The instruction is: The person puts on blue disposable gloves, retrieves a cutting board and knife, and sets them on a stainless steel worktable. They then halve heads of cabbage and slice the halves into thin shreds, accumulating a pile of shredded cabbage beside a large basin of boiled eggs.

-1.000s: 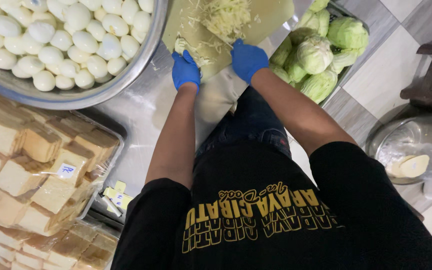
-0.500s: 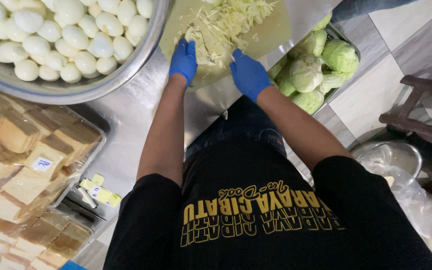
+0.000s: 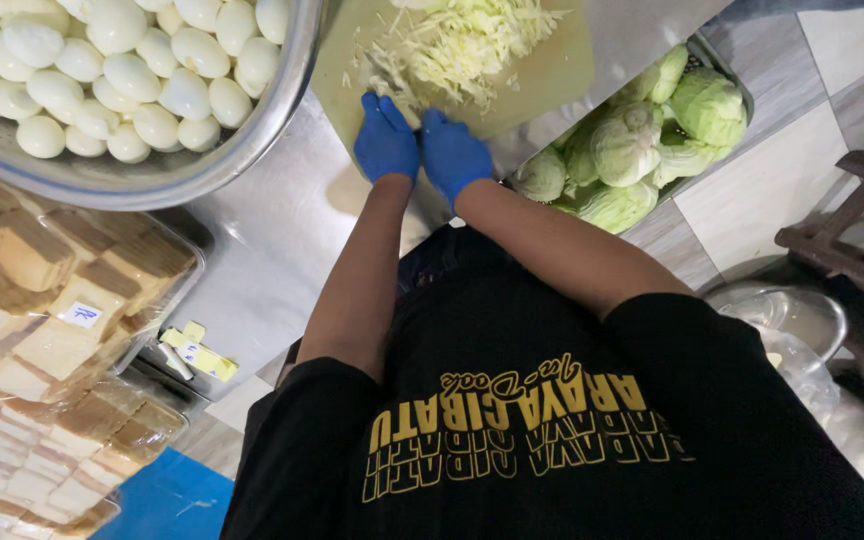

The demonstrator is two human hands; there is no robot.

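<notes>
Down at the near edge of the pale green cutting board [image 3: 542, 75], both blue-gloved hands sit side by side, almost touching. Left hand [image 3: 386, 140] lies flat, fingers stretched forward into the fringe of shredded cabbage [image 3: 462, 45], clasping nothing. Right hand [image 3: 452, 155] is loosely curled on the board's edge; whether it grips anything, I cannot tell. That cabbage is a fluffy heap of thin, pale strands spread across the board's far half. Beside the board, a big round steel bowl [image 3: 242, 150] brims with smooth, glossy peeled eggs [image 3: 112, 70]. On the other side, a metal tray [image 3: 737, 75] holds crinkly, leafy cabbage heads [image 3: 642, 140]. Nearer, clear-wrapped sliced bread [image 3: 42, 320] is stacked in soft, square blocks on brushed steel.
</notes>
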